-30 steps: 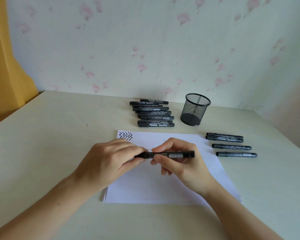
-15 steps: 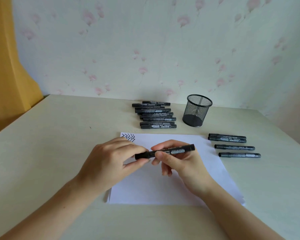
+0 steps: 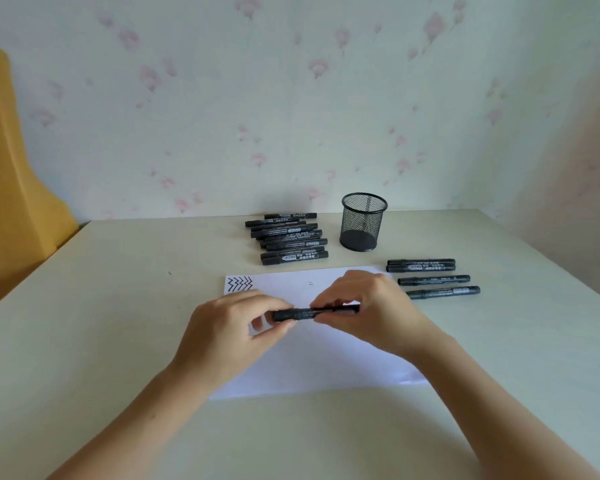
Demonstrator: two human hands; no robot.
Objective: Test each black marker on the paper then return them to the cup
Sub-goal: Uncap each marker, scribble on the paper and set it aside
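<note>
A: Orientation of black cylindrical plastic marker [image 3: 314, 313]?
B: Long axis left-right, above white paper sheet [image 3: 312, 362]. Pinched at both ends: left hand [image 3: 227, 336] fingers, right hand [image 3: 371, 311] fingers.
A: Surroundings?
B: Black wire-mesh cup [image 3: 362, 221] behind on desk [image 3: 118, 306]; stacked markers [image 3: 288, 239] leftward, four markers [image 3: 430, 277] rightward.

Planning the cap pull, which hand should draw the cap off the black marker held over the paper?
Probably left: the left hand pinches the black marker at its thicker left end, apparently the cap, while the right hand grips the barrel.
</note>
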